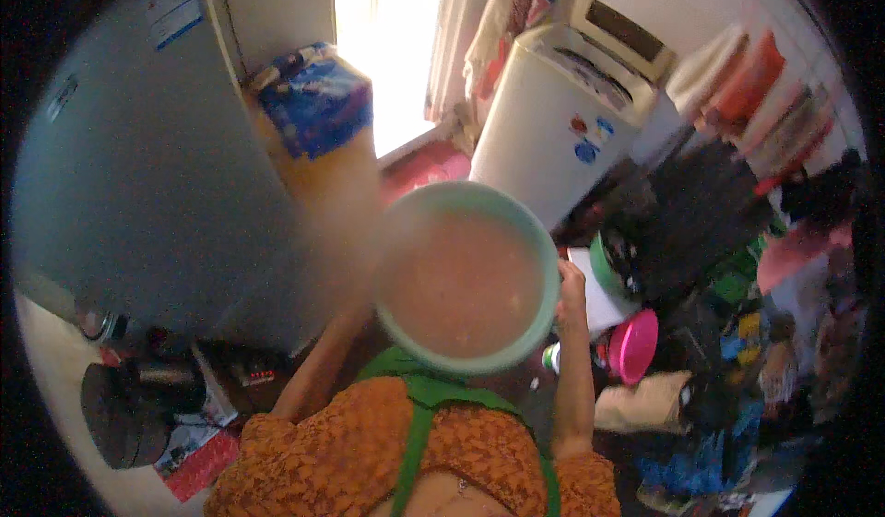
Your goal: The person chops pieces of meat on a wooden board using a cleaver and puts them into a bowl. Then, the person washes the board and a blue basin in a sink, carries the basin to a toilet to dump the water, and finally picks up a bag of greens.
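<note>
A green round basin [477, 366] is held up in front of my chest, filled with a cloudy pinkish-brown liquid. On its right rim my right hand [571, 283] is closed, the forearm reaching up from below. My left hand [363, 302] is at the basin's left side; it is blurred and mostly hidden by haze, so its fingers do not show. Below the basin are the green straps of an apron [416, 434] over an orange patterned top.
A top-loading washing machine [546, 129] with its lid up stands beyond the basin at right. A large grey refrigerator [152, 171] fills the left. Near the bright doorway is a blue-covered box [318, 102]. A pink basin [634, 346] and clutter lie to the right.
</note>
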A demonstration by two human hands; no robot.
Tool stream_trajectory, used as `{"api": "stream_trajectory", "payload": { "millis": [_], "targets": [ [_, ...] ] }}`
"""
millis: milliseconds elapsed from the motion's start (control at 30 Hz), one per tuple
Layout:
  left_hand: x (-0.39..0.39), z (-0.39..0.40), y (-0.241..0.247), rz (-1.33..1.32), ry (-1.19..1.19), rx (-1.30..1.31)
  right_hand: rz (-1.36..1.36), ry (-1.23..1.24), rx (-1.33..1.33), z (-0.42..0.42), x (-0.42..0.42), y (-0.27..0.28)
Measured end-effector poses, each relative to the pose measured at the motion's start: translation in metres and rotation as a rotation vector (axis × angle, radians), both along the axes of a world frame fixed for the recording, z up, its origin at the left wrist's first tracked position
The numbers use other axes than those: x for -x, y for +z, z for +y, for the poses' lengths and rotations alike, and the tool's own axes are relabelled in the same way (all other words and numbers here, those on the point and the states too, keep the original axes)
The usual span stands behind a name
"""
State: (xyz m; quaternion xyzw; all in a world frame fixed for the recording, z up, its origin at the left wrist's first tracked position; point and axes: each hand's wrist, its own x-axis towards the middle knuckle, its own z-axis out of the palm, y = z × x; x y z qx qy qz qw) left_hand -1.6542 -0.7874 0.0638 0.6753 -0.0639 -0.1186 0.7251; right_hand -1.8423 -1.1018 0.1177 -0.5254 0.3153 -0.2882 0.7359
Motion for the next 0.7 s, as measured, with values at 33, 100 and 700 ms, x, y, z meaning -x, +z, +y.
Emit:
{"api": "stream_trajectory", "payload": {
  "millis": [33, 100, 700],
  "targets": [
    [-0.007, -0.024, 0.04, 0.073, -0.025, 0.057, 0.009, 0.021, -0.019, -0.03, -0.021, -0.009],
    [-0.03, -0.076, 0.1, 0.228, -0.112, 0.195, 0.037, 0.029, -0.033, -0.107, -0.055, -0.038],
    [-0.462, -0.263, 0.134, 0.014, 0.34, -0.02, -0.039, 0.421, 0.014, -0.311, -0.61, 0.098]
  ]
}}
